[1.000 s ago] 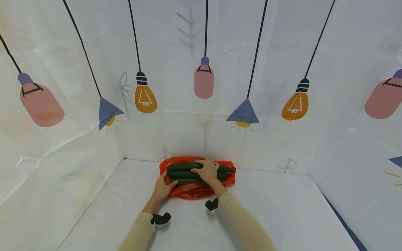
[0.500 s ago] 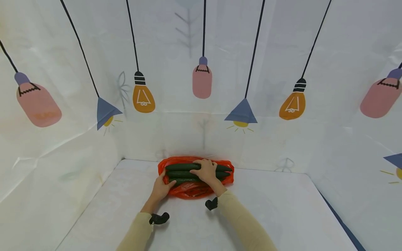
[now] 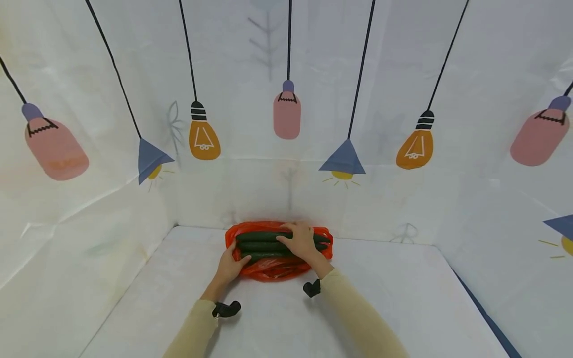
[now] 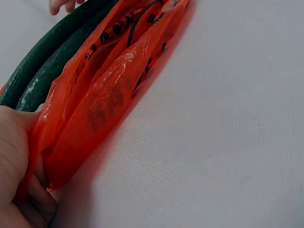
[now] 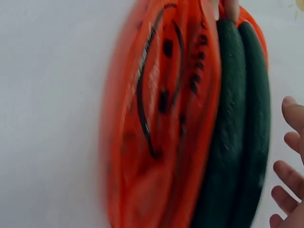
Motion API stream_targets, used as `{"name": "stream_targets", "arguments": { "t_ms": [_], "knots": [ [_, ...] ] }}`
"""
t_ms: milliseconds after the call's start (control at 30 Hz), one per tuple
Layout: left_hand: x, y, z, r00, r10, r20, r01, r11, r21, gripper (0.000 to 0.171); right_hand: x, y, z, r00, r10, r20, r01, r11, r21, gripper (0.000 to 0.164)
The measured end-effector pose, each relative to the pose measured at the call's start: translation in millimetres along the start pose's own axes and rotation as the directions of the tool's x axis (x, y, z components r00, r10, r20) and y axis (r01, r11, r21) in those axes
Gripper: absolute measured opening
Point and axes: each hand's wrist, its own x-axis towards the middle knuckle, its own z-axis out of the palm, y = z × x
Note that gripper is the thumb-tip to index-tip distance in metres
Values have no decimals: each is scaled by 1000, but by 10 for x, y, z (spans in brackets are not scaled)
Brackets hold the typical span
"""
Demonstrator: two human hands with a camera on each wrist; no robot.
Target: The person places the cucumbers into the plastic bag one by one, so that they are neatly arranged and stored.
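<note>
Three long dark-green cucumbers lie side by side in a red plastic bag with black print. At the bag's left end, my left hand grips the edge of the bag beside the cucumber ends. The left wrist view shows that hand with the red film between thumb and fingers. Above the right part of the cucumbers is my right hand. In the right wrist view its fingers are spread, next to the cucumbers and apart from them. The right ends are partly hidden behind this hand in the head view.
The bag rests near the back edge of a white table. Behind it rises a white sheet printed with hanging lamps, which also closes off the left and right sides. Each wrist wears a black strap mount.
My right hand has shifted slightly right and up along the cucumbers. The left hand stays at the bag's left end. The head view has swung a little.
</note>
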Motion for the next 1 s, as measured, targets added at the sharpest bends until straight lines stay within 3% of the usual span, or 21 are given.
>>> {"name": "stream_targets", "arguments": {
  "t_ms": [267, 633, 833, 1000],
  "knots": [
    [-32, -7, -36, 1000, -14, 17, 13, 999, 43, 85, -81, 200, -367, 998, -69, -9, 69, 998, -10, 40],
    [-7, -59, -105, 1000, 26, -6, -26, 997, 70, 78, -302, 503, -850, 998, -27, 49, 27, 1000, -8, 40],
    [-14, -33, -296, 996, 79, -48, -73, 991, 109, 67, -392, 664, -1062, 999, -24, 46, 25, 999, -39, 43],
    [-60, 5, -537, 977, 152, -147, -124, 975, 185, 52, -465, 778, -1199, 999, -24, 32, 27, 995, -94, 43]
  ]
}}
